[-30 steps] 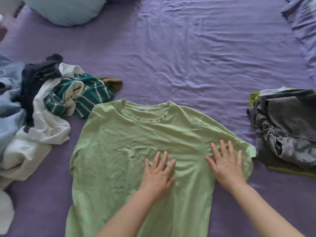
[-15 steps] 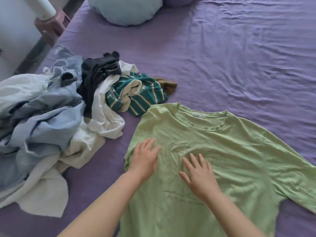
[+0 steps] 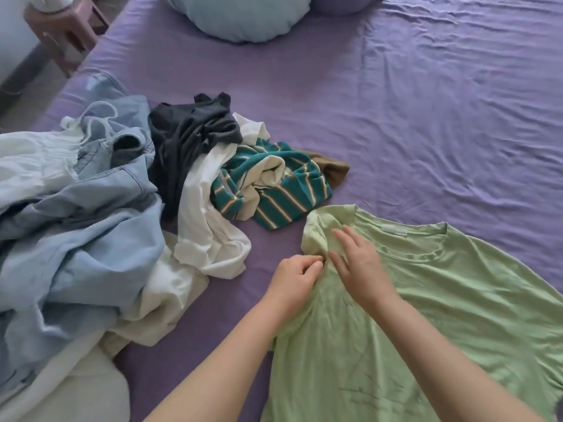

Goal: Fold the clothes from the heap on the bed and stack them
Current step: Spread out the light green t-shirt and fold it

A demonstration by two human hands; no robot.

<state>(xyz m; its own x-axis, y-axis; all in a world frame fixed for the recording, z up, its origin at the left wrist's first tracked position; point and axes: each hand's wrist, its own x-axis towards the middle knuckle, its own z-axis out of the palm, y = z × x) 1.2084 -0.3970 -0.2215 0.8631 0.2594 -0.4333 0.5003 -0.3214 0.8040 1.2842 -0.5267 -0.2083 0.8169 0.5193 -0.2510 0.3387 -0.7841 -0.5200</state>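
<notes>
The green T-shirt lies spread on the purple bed sheet toward 4 o'clock, its bunched left sleeve just beside the heap of clothes at 9 o'clock; open sheet runs from 12 to 2 o'clock; the left hand pinches the sleeve's edge, fingers curled; the right hand rests flat on the shirt's shoulder, fingers straight

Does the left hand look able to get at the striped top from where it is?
Probably yes: the left hand pinches the green shirt, and only bare sheet lies between it and the striped top.
</notes>
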